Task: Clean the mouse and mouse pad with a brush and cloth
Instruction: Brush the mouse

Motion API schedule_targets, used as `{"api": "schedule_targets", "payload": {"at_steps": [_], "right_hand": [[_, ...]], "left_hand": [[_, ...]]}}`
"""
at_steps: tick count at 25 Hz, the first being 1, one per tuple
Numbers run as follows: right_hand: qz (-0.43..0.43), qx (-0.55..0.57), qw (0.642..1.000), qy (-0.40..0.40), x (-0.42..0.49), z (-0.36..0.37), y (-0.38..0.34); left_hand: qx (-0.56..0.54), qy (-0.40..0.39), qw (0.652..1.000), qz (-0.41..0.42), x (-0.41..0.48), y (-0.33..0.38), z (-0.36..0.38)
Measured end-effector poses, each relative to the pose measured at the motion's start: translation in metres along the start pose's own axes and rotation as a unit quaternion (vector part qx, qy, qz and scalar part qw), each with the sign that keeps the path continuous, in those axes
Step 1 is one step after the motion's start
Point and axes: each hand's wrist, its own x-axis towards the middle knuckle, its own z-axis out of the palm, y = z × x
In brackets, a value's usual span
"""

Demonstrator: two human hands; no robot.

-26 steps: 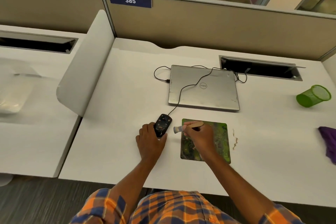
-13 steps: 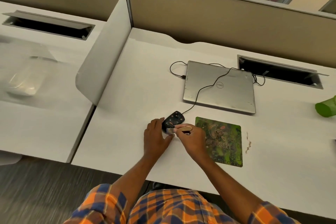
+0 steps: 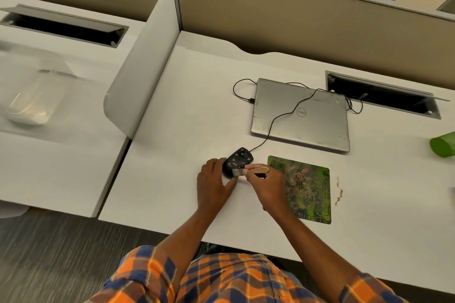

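Mid-frame on the desk sits the mouse, a brush against its lower edge; the mouse pad lies just right — Dell laptop above both, crumbs right of the mouse pad.

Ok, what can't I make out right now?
Head view:
- Near end of mouse: hidden by left hand and brush bristles.
- The green cup: cut by right edge.
- The cloth: out of frame.
- Specks beside mouse pad: too small to identify.
- Clear object on neighbouring desk: blurred.
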Motion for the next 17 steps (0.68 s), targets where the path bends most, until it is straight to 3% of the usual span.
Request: {"api": "schedule_targets", "payload": {"at_steps": [17], "right_hand": [[0.04,0.016,0.999,0.002,0.0068,-0.0114,-0.0048]], "left_hand": [[-0.01,-0.001,1.0,0.002,0.0009,-0.0003,-0.0006]]}}
